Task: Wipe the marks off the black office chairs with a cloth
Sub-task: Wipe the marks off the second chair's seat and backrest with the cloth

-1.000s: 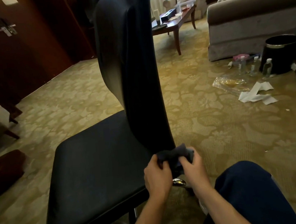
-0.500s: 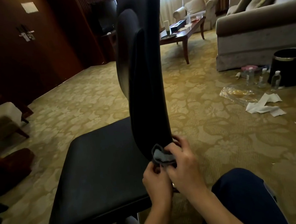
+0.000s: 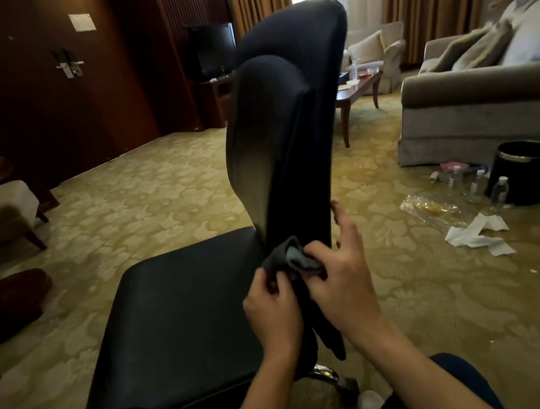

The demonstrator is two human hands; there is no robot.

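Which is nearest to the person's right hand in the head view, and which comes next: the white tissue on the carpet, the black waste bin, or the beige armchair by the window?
From the right hand:
1. White tissue, on the carpet to its right.
2. Black waste bin, farther right, beside the sofa.
3. Beige armchair, far back by the window.
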